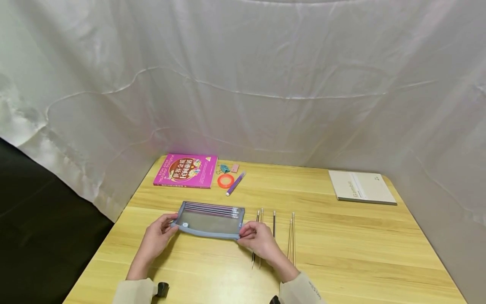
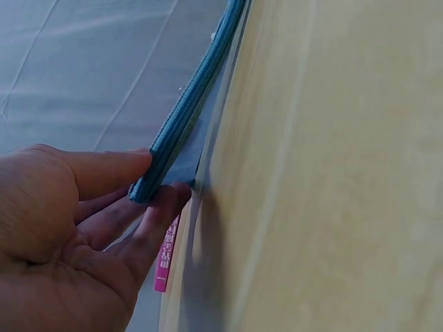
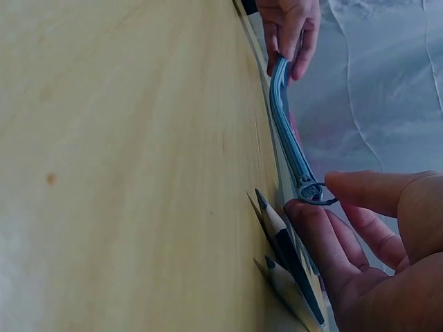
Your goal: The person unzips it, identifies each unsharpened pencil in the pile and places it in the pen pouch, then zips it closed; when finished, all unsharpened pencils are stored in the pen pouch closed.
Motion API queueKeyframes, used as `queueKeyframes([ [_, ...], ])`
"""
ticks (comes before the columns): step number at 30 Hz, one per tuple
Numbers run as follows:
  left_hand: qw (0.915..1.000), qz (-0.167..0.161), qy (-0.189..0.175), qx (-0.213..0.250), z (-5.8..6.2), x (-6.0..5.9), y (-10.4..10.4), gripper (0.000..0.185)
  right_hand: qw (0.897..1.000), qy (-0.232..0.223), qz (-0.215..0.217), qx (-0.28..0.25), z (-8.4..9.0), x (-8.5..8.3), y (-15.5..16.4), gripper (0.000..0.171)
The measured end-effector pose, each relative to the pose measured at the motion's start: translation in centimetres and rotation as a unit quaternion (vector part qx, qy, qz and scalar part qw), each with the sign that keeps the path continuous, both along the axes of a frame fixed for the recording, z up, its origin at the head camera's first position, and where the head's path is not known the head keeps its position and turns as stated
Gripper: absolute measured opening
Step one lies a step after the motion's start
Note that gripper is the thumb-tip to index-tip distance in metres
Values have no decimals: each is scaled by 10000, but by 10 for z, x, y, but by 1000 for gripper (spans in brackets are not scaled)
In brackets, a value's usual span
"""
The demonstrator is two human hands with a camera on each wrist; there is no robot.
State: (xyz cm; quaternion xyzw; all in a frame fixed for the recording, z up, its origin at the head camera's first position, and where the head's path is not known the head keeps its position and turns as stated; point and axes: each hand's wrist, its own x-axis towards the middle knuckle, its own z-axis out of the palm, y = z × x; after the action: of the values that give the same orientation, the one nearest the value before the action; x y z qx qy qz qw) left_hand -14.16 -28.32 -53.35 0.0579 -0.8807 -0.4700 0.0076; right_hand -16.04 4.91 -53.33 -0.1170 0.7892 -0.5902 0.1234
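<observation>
Both hands are on the blue pencil case (image 1: pixel 211 220), one at each end, and it lies flat on the wooden table (image 1: pixel 341 253) near the front edge. Left hand (image 1: pixel 157 237) pinches the case's left corner, thumb on top and fingers tucked underneath; the left wrist view shows the thumb (image 2: pixel 104 169) pressed right against the blue edge. Right hand (image 1: pixel 256 238) is at the right end, and in the right wrist view its thumb and forefinger close on the small metal zipper ring (image 3: pixel 313 191) at the end of the zipper track. Inside the clear-fronted case a row of purple pencils sits along the far side. Just beside the right hand, loose pencils (image 1: pixel 274 223) lie on the table pointing away from the person, a dark pair partly under the hand and a pale wooden pair (image 1: pixel 291 236) a little further right. Behind the case, a pink book (image 1: pixel 186 170) lies at the back left, with an orange tape ring (image 1: pixel 225 181), a purple pen (image 1: pixel 236 183) and small clips beside it. A grey notebook (image 1: pixel 361 187) rests well apart at the back right.
</observation>
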Motion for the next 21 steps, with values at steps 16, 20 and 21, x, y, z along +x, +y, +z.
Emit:
queueKeyframes([
  [16, 9994, -157, 11, -303, -5, 0, -1, 41, 9985, 405, 95, 360, -8, -4, -1, 19],
  [20, 9993, -114, 39, -356, -6, 0, 0, 40, 9983, 442, 112, 351, -9, -4, 0, 19],
  [21, 9993, -107, 50, -363, -6, -1, 1, 40, 9983, 439, 111, 366, -9, -4, 0, 19],
])
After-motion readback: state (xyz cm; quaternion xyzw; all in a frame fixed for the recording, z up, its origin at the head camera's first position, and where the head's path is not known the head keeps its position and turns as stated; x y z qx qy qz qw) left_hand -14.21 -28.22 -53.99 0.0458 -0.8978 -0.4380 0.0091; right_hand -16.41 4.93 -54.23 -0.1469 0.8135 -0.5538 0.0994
